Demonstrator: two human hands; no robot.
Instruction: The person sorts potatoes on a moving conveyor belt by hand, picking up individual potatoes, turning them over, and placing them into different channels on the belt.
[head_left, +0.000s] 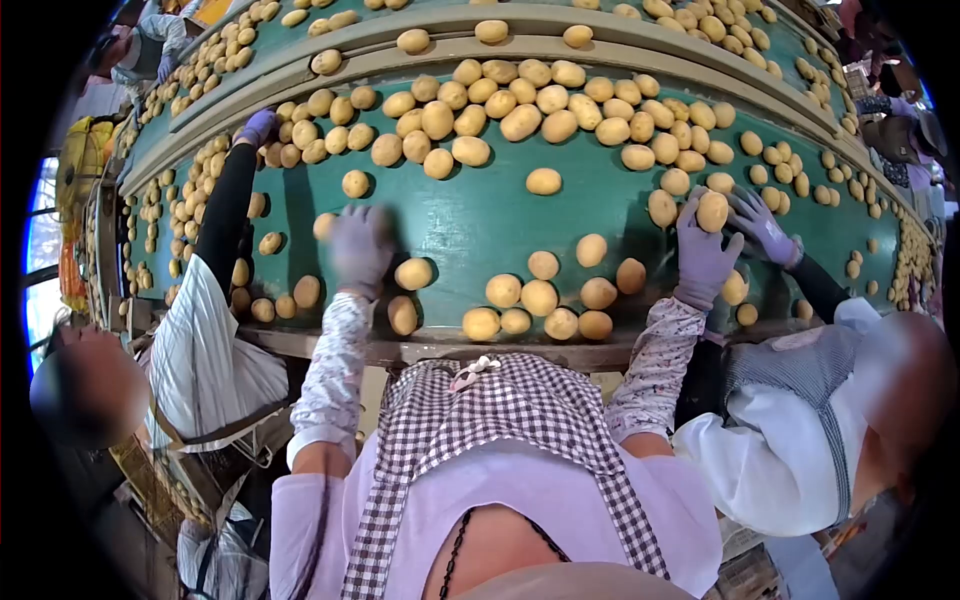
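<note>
Plainly the right hand (703,258), in a purple glove, is closed around a potato (712,211) that sits up at its fingertips; whether it is lifted clear of the green belt (480,215) or still touches it cannot be told. The left hand (360,245), gloved the same, is blurred and palm-down over the belt, and whether it is open or grips anything cannot be told. A small potato (325,226) lies just at its outer side, and a rounder potato (413,273) lies just beside it toward the right hand. Between the two hands, close to the body, is a scatter of loose potatoes (540,298); beyond both hands a thick heap (520,110) crowds the belt. A co-worker's hand (765,228) reaches in just outside the right hand, and another co-worker's black sleeve (225,200) stretches well outside the left. The held potato looks firm, dense and unbending, fairly weighty for its bulk, with smooth, dry skin; being rounded, it would likely roll if loosely held. A grip across its thickest middle, fingers opposite the thumb, seems surest.
</note>
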